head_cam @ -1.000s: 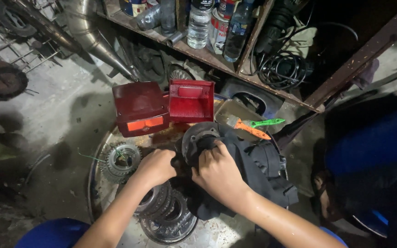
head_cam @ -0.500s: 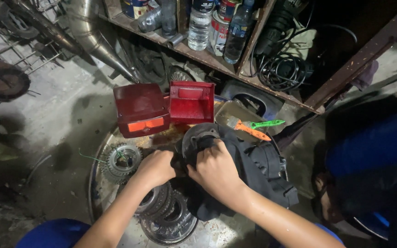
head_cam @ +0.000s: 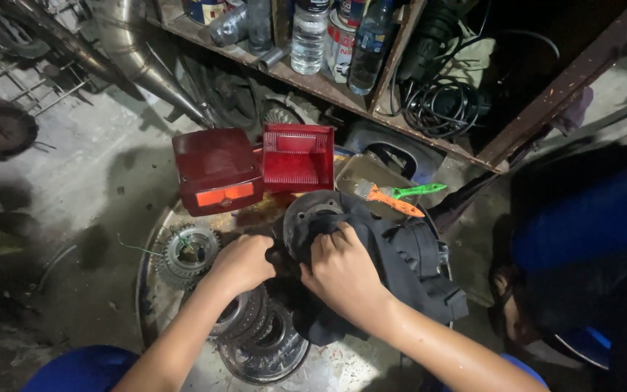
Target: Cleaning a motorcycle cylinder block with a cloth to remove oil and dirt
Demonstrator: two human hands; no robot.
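Observation:
Both my hands work on a dark round metal part (head_cam: 306, 214) wrapped in a black cloth (head_cam: 408, 268), over a round metal tray (head_cam: 150, 290). My right hand (head_cam: 342, 272) presses the cloth against the part's face, fingers curled on the fabric. My left hand (head_cam: 244, 261) is closed around the part's left side, just below its rim. A stack of ringed clutch plates (head_cam: 263, 337) lies under my left wrist. A toothed gear (head_cam: 186, 250) lies left of my left hand.
Two red tail-light lenses (head_cam: 215, 170) (head_cam: 297, 156) stand at the tray's far edge. A brush with orange and green handles (head_cam: 397, 196) rests in a metal dish (head_cam: 364, 174). A shelf with bottles (head_cam: 310, 33), cans and coiled cables (head_cam: 440, 101) runs behind. Another person's blue garment (head_cam: 589, 218) is at right.
My right hand has shifted slightly on the cloth over the round part. My left hand stays clamped beside it.

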